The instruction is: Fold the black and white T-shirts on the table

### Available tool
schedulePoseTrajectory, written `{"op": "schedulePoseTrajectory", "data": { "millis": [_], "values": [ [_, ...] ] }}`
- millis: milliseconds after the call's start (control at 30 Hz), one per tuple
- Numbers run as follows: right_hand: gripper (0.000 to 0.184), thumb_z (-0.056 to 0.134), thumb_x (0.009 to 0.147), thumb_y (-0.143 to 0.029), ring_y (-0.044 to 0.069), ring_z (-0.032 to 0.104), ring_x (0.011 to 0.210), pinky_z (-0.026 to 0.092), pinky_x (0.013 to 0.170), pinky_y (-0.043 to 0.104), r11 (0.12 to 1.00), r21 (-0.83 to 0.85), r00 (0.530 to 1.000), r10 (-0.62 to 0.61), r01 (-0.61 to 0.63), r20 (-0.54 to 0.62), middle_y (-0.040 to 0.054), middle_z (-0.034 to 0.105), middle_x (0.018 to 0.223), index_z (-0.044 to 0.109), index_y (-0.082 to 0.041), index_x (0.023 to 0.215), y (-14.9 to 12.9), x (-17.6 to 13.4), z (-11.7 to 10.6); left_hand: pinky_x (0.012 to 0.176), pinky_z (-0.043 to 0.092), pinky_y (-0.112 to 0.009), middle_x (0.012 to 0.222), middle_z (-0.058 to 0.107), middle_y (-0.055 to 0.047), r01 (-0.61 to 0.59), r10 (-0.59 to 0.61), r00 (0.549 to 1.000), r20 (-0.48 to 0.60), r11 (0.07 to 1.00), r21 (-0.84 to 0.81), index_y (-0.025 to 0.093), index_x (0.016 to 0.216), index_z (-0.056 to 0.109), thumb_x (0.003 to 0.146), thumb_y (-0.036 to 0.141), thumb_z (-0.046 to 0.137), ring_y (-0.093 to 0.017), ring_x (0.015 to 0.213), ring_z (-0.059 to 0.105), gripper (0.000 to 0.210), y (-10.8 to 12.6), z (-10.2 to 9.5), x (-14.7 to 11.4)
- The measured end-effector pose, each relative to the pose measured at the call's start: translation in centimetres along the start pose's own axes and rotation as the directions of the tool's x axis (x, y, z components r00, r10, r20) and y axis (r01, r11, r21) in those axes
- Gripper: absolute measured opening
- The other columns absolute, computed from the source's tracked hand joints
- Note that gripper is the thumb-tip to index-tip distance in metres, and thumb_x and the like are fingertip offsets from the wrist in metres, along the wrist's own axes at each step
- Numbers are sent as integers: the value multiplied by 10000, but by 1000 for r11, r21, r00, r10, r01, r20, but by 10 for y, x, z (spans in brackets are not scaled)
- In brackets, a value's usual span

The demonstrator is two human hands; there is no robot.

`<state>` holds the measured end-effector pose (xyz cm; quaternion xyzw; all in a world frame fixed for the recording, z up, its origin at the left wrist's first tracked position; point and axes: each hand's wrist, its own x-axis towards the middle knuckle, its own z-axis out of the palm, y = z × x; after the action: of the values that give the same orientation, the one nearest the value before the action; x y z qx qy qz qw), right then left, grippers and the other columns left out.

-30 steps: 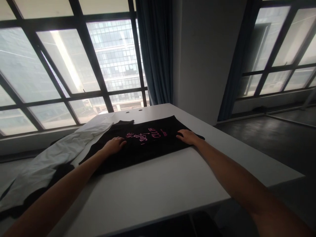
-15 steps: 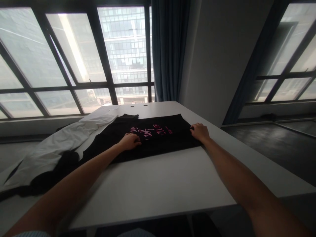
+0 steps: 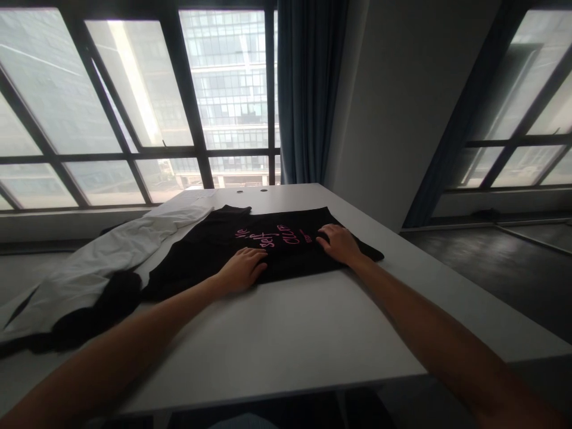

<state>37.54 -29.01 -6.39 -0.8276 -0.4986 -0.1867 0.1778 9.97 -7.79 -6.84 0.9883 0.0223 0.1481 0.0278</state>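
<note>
A black shirt [image 3: 295, 262] with pink lettering lies spread out on the white table [image 3: 295, 333]. My left hand [image 3: 243, 268] rests on its near part, just below the lettering, palm down with the fingers stretched out. Towards the garment's right end, beside the smallest pink print, my right hand [image 3: 339, 243] lies on the cloth with its fingers apart. The shirt's right corner shows beyond my right wrist. Neither hand has cloth gathered in it.
White clothing [image 3: 120, 250] lies crumpled on the left, with a dark bunched cloth [image 3: 100, 304] against it. Two dark round fittings [image 3: 263, 190] sit at the table's far end. Behind are windows, a blue curtain [image 3: 308, 95] and a wall [image 3: 397, 113].
My right hand has moved left from the shirt's right edge onto the printed area. My left hand has shifted slightly right and nearer, its fingers now straighter. The right edge of the shirt is uncovered.
</note>
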Motion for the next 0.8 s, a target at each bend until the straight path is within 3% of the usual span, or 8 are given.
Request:
{"op": "schedulePoseTrajectory", "data": {
  "millis": [67, 133, 267, 400, 533, 667, 800],
  "values": [
    [461, 493, 1009, -449, 284, 545, 1349, 383, 1158, 433, 975, 156, 982, -172, 160, 72, 134, 613, 1451, 660, -181, 1345, -34, -3, 9, 1254, 225, -442, 1599, 471, -114, -3, 7, 996, 92, 999, -41, 172, 1498, 523, 1074, 462, 329, -256, 1484, 414, 550, 8, 7, -5],
    [556, 461, 1017, -509, 277, 462, 1444, 319, 1216, 443, 947, 236, 947, -265, 219, 182, 128, 525, 1552, 591, -185, 1450, -62, -8, 21, 1267, 176, -455, 1671, 336, -103, 28, -14, 983, 184, 997, -75, 189, 1573, 430, 1076, 496, 288, -253, 1550, 293, 601, 9, 13, -7],
    [675, 385, 1020, -607, 297, 286, 1551, 186, 1262, 541, 960, 237, 884, -236, 148, 403, 96, 335, 1672, 442, -235, 1580, -76, -16, 33, 1278, 116, -441, 1708, 198, -94, 92, -57, 957, 283, 989, -112, 185, 1637, 304, 1072, 543, 243, -239, 1590, 152, 671, -3, 18, -14],
    [785, 323, 991, -717, 290, 189, 1581, 127, 1275, 536, 979, 191, 868, -151, 66, 472, 74, 246, 1705, 350, -257, 1626, -45, -16, 31, 1285, 67, -431, 1718, 150, -73, 136, -100, 944, 315, 986, -94, 179, 1654, 256, 1075, 546, 187, -225, 1597, 93, 689, -25, 10, -32],
    [797, 290, 985, -728, 283, 154, 1588, 128, 1276, 534, 995, 97, 882, -16, -34, 472, 58, 250, 1707, 326, -268, 1634, 1, -12, 31, 1282, 89, -435, 1721, 129, -49, 192, -171, 936, 308, 981, -38, 220, 1659, 249, 1065, 564, 203, -236, 1596, 94, 688, -55, -3, -61],
    [768, 259, 1004, -668, 288, 173, 1584, 159, 1270, 542, 978, -61, 868, 205, -199, 453, 75, 257, 1706, 331, -229, 1630, 46, -11, 31, 1277, 107, -472, 1715, 160, -66, 305, -300, 903, 308, 952, 32, 205, 1659, 251, 1041, 572, 241, -251, 1592, 125, 718, -93, -14, -89],
    [732, 236, 1028, -602, 293, 240, 1567, 212, 1253, 554, 927, -188, 851, 372, -323, 370, 119, 292, 1691, 372, -167, 1602, 71, -10, 27, 1266, 103, -533, 1718, 151, -62, 415, -417, 848, 327, 906, 80, 209, 1657, 262, 1014, 586, 234, -263, 1596, 107, 745, -125, -24, -111]
  ]
}}
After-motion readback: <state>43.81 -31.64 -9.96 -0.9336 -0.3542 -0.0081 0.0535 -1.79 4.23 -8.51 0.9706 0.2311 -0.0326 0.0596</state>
